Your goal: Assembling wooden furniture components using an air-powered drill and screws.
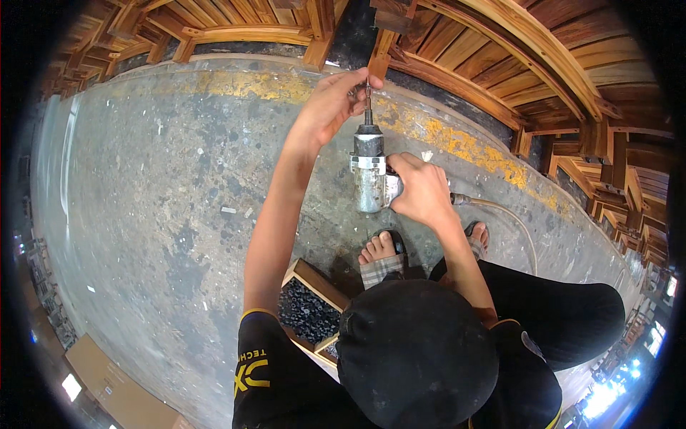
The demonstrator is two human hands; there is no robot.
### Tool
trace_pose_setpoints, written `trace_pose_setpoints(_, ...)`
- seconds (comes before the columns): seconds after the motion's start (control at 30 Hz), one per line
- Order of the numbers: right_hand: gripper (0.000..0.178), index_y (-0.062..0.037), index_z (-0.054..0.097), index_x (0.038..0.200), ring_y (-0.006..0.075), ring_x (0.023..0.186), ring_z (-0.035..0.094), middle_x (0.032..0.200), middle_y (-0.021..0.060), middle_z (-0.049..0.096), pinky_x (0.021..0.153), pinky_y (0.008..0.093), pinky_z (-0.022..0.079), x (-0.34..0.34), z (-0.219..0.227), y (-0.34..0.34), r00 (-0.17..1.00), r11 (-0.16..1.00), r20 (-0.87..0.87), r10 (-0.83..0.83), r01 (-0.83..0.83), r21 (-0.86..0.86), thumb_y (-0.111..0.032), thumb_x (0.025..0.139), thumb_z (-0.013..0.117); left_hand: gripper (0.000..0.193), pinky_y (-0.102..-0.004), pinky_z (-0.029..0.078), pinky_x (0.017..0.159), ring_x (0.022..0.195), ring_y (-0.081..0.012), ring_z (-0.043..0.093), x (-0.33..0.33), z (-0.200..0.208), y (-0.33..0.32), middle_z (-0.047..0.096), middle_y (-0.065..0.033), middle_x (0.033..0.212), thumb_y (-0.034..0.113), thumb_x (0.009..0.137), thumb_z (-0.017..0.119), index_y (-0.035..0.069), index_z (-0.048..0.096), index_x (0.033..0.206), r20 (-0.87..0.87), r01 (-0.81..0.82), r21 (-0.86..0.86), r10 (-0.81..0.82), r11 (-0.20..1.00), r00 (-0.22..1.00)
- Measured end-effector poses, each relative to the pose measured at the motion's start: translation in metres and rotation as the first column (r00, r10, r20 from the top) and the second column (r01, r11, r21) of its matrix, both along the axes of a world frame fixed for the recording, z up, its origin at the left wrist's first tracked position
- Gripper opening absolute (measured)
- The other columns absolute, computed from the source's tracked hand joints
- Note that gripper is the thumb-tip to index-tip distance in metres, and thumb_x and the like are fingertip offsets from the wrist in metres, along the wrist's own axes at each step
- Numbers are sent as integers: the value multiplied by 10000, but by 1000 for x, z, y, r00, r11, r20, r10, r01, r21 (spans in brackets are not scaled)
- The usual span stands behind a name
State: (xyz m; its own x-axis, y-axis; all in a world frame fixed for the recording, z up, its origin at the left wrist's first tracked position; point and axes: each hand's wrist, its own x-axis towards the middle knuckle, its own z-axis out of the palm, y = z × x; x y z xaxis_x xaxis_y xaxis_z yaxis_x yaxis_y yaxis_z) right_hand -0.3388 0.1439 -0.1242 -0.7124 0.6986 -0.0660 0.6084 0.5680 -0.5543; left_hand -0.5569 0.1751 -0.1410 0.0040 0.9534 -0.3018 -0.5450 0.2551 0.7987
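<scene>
My right hand [423,189] is wrapped round the handle of a silver air impact driver [368,175] with a black nose. A thin driver bit [369,107] sticks out of the nose, pointing away from me. At the bit's far end the fingers of my left hand [332,107] are pinched together. Whatever small piece they hold is too small to make out. Just beyond the fingertips stands the end of a wooden leg [380,64], part of a slatted wooden piece of furniture [457,89].
An air hose [504,209] trails right from the driver's handle. A wooden box [314,275] of small black hardware [307,312] sits on the grey floor by my left arm. More slatted furniture [250,34] lines the far side. Cardboard [114,379] lies at lower left.
</scene>
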Motion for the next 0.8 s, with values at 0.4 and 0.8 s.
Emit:
trace_pose_setpoints(0.4, 393, -75, 624, 993, 382, 831, 632, 888, 163, 659, 703, 411, 507, 0, -18, 0, 1000, 999, -21, -3, 4, 47, -79, 605, 689, 269, -237, 278, 496, 557, -48, 367, -35, -14, -132, 435, 50, 593, 256, 900, 599, 12, 676, 817, -451, -577, 59, 537, 815, 713)
trace_pose_setpoints(0.8, 526, -47, 619, 1043, 370, 806, 642, 855, 184, 664, 695, 376, 490, -14, -45, 15, 975, 980, 125, 181, -189, 56, -157, 548, 761, 329, -237, 337, 484, 542, -60, 439, 210, -6, -489, 514, 19, 592, 284, 921, 567, -1, 661, 787, -492, -580, -814, 487, 37, 722)
